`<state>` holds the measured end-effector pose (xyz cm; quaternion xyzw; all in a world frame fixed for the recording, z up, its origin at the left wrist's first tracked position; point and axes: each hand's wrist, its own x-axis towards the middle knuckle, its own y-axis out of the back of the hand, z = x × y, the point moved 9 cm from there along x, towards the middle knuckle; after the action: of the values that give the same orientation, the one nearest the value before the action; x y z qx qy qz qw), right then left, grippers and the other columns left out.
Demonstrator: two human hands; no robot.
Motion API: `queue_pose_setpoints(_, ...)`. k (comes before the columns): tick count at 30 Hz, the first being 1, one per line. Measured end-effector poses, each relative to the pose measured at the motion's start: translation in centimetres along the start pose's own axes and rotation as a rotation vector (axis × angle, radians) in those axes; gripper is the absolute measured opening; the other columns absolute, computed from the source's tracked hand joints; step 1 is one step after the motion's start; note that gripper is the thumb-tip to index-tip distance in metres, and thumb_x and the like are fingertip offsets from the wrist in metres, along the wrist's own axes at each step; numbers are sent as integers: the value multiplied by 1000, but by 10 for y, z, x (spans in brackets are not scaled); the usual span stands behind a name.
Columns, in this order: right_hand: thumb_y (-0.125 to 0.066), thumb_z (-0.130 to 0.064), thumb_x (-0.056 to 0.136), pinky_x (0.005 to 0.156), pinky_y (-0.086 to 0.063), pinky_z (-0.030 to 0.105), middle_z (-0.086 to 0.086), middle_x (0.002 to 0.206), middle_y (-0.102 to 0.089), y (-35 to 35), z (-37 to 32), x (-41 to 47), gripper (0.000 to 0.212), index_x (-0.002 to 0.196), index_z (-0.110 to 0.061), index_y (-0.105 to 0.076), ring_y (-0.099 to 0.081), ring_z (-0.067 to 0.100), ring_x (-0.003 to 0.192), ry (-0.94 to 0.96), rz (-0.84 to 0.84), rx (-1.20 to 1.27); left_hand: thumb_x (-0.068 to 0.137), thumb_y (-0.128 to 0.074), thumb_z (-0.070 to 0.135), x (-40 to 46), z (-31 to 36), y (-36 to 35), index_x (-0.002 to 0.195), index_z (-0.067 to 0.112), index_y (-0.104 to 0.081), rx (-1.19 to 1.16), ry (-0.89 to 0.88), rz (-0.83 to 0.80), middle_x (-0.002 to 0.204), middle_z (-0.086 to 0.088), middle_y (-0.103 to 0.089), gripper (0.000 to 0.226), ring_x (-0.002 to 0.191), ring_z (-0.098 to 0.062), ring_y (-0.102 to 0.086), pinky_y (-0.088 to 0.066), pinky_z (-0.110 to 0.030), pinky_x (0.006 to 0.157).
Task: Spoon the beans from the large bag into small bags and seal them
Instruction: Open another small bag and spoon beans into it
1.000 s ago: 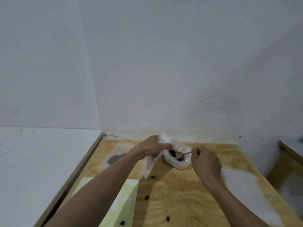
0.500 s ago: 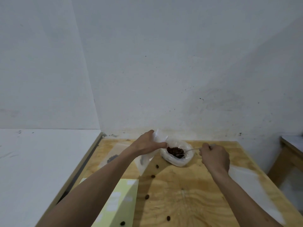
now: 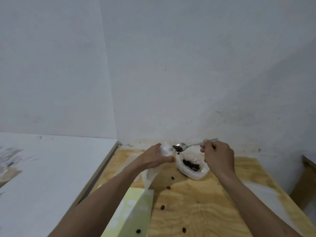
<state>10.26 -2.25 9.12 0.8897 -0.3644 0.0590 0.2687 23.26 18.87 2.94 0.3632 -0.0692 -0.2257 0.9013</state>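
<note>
The large clear bag [image 3: 193, 170] lies open on the wooden table [image 3: 213, 207] with dark beans [image 3: 190, 165] inside. My left hand [image 3: 153, 158] grips a small clear bag [image 3: 165, 149] by its mouth, and the rest of that bag hangs below the hand. My right hand [image 3: 217, 156] pinches the handle of a metal spoon [image 3: 186, 145]. The spoon's bowl carries beans and sits at the small bag's opening, above the large bag. One bean is in the air just under the spoon.
Several loose beans [image 3: 168, 187] are scattered on the table in front of the bags. A pale yellow-green sheet [image 3: 131, 212] lies at the near left. A flat plastic bag [image 3: 266, 194] lies at the right. A white surface [image 3: 51, 177] adjoins on the left; walls stand close behind.
The spoon has come up out of the large bag with beans and moved left to the small bag's mouth. My left hand has raised the small bag a little.
</note>
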Motion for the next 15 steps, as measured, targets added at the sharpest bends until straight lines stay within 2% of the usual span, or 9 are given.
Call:
queue_pose_setpoints(3, -49, -33, 102, 70, -56, 37, -10, 79, -75, -10, -6, -8, 31, 85, -23, -74, -70, 21, 68, 68, -19, -9, 67, -77, 66, -4, -4, 5, 131, 21, -53, -9, 18, 4, 125, 5, -60, 82, 108, -14, -59, -52, -38, 94)
queue_pose_setpoints(8, -47, -37, 104, 65, -51, 31, -12, 83, -73, -18, -1, -12, 30, 92, -27, -72, -70, 18, 68, 100, -29, 7, 77, -78, 54, -8, -6, 6, 124, 21, -53, -49, 14, 14, 118, 4, -61, 62, 106, -16, -60, -52, -39, 95)
queue_pose_setpoints(12, -44, -36, 104, 67, -54, 34, -9, 88, -75, -14, 20, -5, 33, 95, -22, -73, -71, 23, 72, 56, 30, -32, 81, -77, 49, -10, -9, 13, 136, 17, -48, -86, 14, 68, 120, 5, -54, 70, 107, -17, -55, -49, -34, 90)
queue_pose_setpoints(15, -44, -33, 104, 66, -56, 38, -5, 82, -74, -3, 32, 0, 34, 95, -19, -73, -70, 26, 72, 56, 71, -124, 77, -76, 59, -11, -12, 19, 139, 18, -47, -121, 19, 85, 128, 3, -57, 80, 110, -18, -57, -51, -39, 94)
